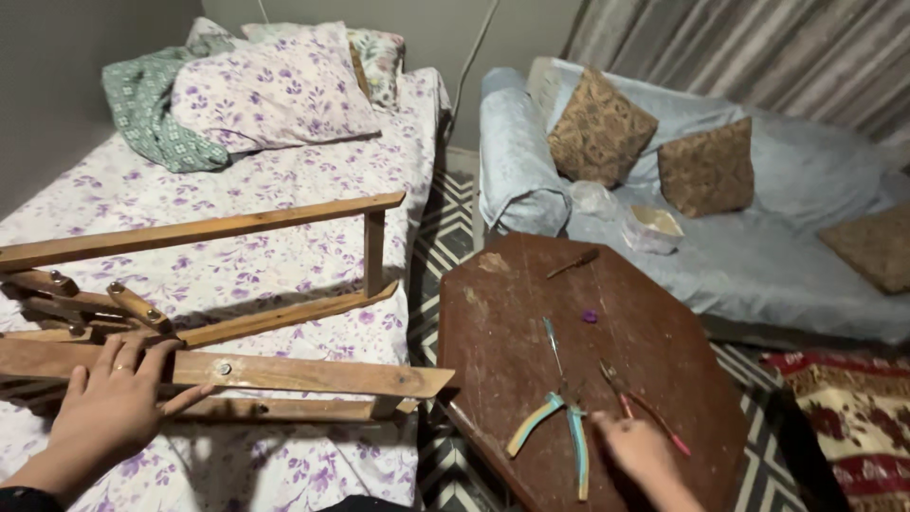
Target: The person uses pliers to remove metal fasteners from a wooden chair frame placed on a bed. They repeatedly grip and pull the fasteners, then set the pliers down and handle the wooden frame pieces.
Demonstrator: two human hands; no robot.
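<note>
My left hand [112, 403] lies flat, fingers spread, on the near rail of a folding wooden frame [284, 372] that rests on the bed. My right hand [637, 448] is low over a dark wooden table [512, 313], right at the red-handled pliers [645, 406]; whether the fingers are closed on the handles is unclear. Pliers with pale blue and yellow handles [567, 427] lie just left of that hand. Farther back on the table are a thin tool [552, 341], a small purple piece [590, 316] and a screwdriver with a wooden handle [573, 263].
The bed [237, 190] has a purple-flowered sheet, with pillows and a green cloth at its head. A light blue sofa [758, 256] with brown cushions stands behind the table, a white bowl [652, 228] on it. A patterned rug covers the floor.
</note>
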